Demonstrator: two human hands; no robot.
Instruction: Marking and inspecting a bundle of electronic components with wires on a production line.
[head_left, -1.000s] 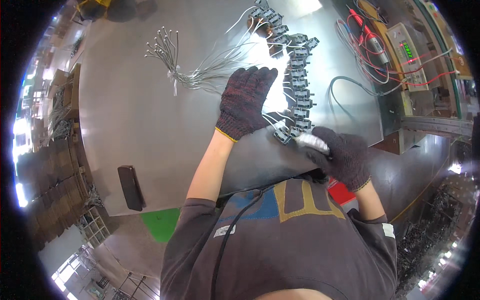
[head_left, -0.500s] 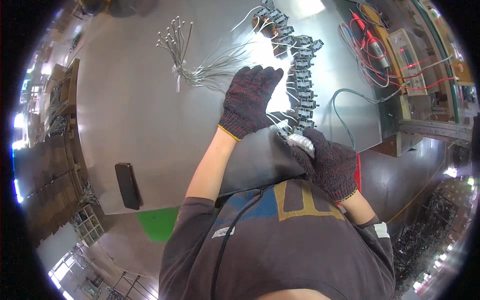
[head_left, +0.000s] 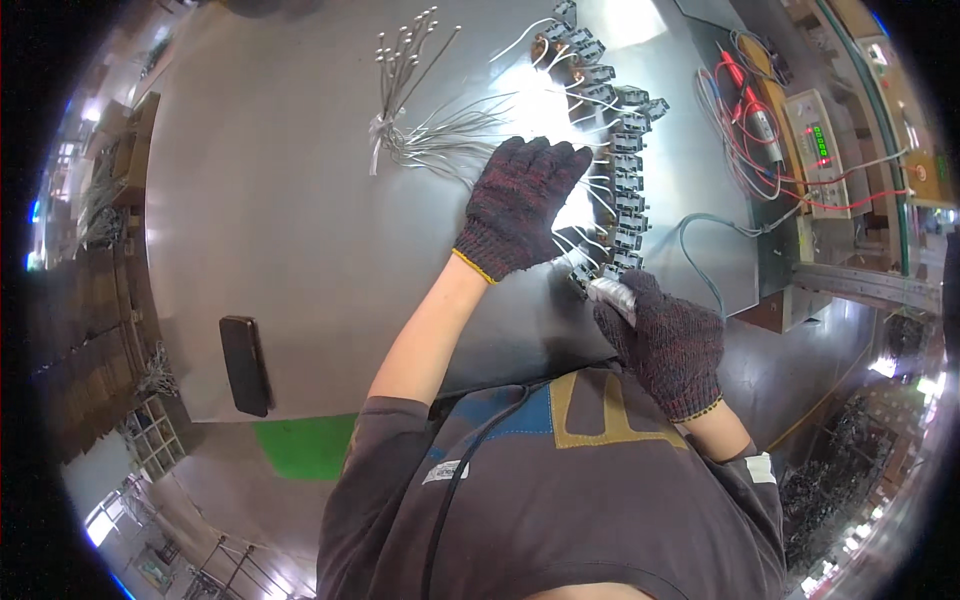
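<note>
Both my hands wear dark knitted gloves with red flecks. My left hand [head_left: 527,205] lies palm down, fingers stretched out, over the thin white wires [head_left: 440,145] of a tied bundle. Along its right side runs a curved row of small grey-and-black blocks [head_left: 630,184] joined to white wires. My right hand [head_left: 668,340] is curled at the near end of this row, beside a small block [head_left: 581,277]. A silvery wrapped piece [head_left: 612,297] shows at its thumb side; I cannot tell whether it covers a finger or is held. The inner fingers are hidden.
A black phone [head_left: 244,366] lies at the table's [head_left: 310,270] near left. On the right are a red-and-silver probe [head_left: 748,105], coiled leads, and a tester box [head_left: 820,150] with a lit display. A grey-green cable [head_left: 690,245] crosses the right side of the table.
The view has shifted a little, so the table's things appear farther right. Green lights now show on the tester's display, where red ones showed before. Both hands stay nearly the same relative to the blocks.
</note>
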